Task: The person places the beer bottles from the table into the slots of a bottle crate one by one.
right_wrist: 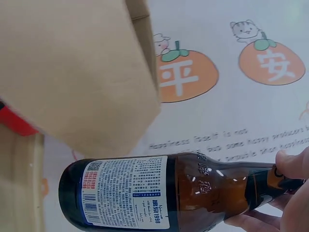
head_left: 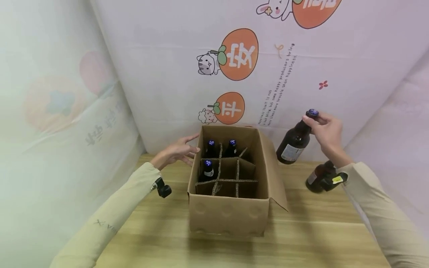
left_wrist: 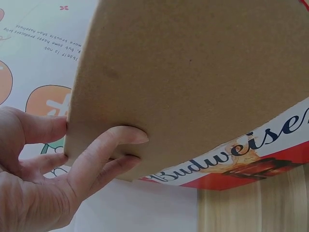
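A brown glass beer bottle [head_left: 295,143] with a blue cap hangs tilted to the right of the cardboard box [head_left: 228,214]. My right hand [head_left: 326,132] grips it by the neck, near the cap. In the right wrist view, the bottle's white back label [right_wrist: 126,193] shows small print and a barcode. My left hand [head_left: 177,152] touches the box at its far left side, fingers spread. Seen from the left wrist, its fingertips [left_wrist: 137,135] press the box's outer wall. Inside the divided box stand several blue-capped bottles [head_left: 208,169], in the left and far cells.
Another brown bottle [head_left: 316,178] stands on the wooden table [head_left: 161,230], partly behind the right wrist camera. The box's right flap [head_left: 275,175] is folded outward. Cardboard dividers [head_left: 228,181] split the box into cells. A printed white cloth [head_left: 167,74] hangs behind.
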`<action>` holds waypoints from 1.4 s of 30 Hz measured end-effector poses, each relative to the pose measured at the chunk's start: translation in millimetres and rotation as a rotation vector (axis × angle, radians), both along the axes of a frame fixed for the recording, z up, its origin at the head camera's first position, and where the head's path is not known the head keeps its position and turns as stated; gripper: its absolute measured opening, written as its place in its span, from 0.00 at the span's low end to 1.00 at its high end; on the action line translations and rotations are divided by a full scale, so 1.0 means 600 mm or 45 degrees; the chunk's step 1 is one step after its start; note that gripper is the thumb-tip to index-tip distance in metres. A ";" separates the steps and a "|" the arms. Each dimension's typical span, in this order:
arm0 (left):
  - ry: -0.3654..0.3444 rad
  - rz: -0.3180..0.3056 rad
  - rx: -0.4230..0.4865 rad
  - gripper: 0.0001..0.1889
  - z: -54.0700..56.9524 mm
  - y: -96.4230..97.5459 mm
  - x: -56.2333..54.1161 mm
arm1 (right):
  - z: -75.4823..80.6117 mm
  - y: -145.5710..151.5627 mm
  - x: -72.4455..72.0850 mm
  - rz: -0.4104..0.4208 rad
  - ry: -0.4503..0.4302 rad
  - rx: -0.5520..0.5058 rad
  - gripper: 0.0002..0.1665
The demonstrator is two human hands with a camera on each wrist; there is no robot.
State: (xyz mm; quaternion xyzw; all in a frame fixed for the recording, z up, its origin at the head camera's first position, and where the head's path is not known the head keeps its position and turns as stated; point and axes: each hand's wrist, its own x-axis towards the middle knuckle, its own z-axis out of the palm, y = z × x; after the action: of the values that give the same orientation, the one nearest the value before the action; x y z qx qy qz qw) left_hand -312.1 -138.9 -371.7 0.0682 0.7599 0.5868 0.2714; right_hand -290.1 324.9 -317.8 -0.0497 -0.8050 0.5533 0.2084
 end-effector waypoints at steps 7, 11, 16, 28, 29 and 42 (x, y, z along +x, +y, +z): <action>-0.019 0.007 -0.001 0.41 0.003 0.001 -0.004 | 0.046 -0.014 -0.002 -0.026 0.102 -0.008 0.32; -0.028 0.018 -0.014 0.40 0.002 0.001 -0.004 | 0.061 -0.023 0.003 -0.011 0.168 -0.082 0.29; -0.021 0.030 -0.017 0.39 0.000 0.004 -0.001 | 0.085 -0.033 0.015 0.032 0.222 -0.063 0.25; -0.015 0.027 -0.014 0.38 0.001 0.004 0.004 | 0.140 -0.077 0.049 0.264 0.274 -0.255 0.21; -0.015 0.027 -0.015 0.38 0.002 0.003 0.004 | 0.141 -0.084 0.050 0.274 0.279 -0.264 0.23; -0.002 0.024 -0.024 0.38 0.004 0.005 0.005 | 0.135 -0.175 0.042 0.356 0.236 -0.091 0.25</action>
State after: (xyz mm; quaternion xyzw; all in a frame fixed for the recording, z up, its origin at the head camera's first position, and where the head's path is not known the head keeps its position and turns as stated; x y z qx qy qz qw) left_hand -309.1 -136.2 -369.3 0.0579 0.7658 0.5820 0.2673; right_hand -265.2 220.2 -237.1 0.1066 -0.7611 0.6075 0.2008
